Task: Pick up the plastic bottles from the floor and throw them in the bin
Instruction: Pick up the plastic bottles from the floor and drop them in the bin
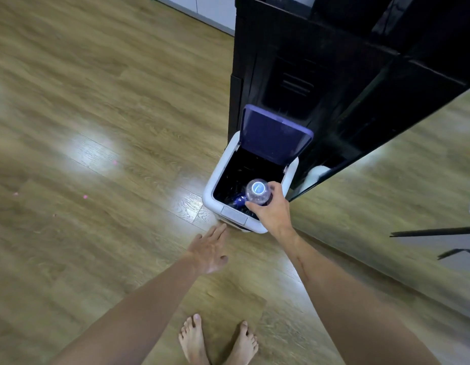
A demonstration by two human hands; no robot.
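Note:
A white bin (211, 188) stands on the wooden floor with its purple lid (274, 133) tipped up and a black liner inside. My right hand (273, 209) grips a clear plastic bottle (258, 192) over the bin's opening, its round end facing me. Something blue, perhaps another bottle (239, 200), lies inside the bin below it. My left hand (210, 248) hovers with straight fingers just in front of the bin's near edge, holding nothing.
A tall black cabinet (307, 61) stands right behind the bin. A mirrored panel (400, 180) runs along the right. My bare feet (218, 341) are on the floor below. Wooden floor stretches to the left with small pink specks (85, 196).

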